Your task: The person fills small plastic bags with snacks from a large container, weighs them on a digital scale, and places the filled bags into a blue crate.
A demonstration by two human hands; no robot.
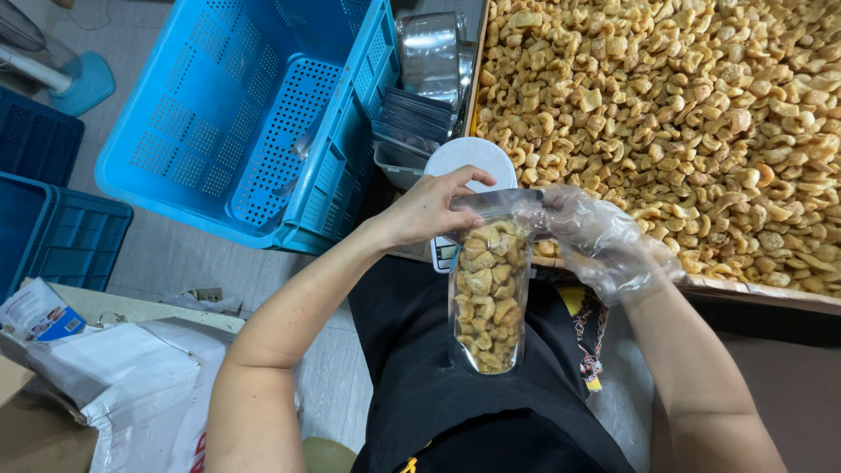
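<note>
Bright, even overhead light, soft shadows, glare on the metal bowl, slight wide-angle stretching at edges.

seen from above, both hands hold a clear stand-up pouch at its top edge. the bare left hand pinches the left corner of the opening, and the right hand, in a thin transparent glove, grips the right corner. the pouch hangs upright over the person's lap, filled most of the way with golden fried snack pieces. just behind it sits a small white scale. to the right, a wide tray holds a deep layer of the same snacks. to the left, an empty blue perforated crate stands tilted on the floor, with a stack of flat pouches beside it.
</note>
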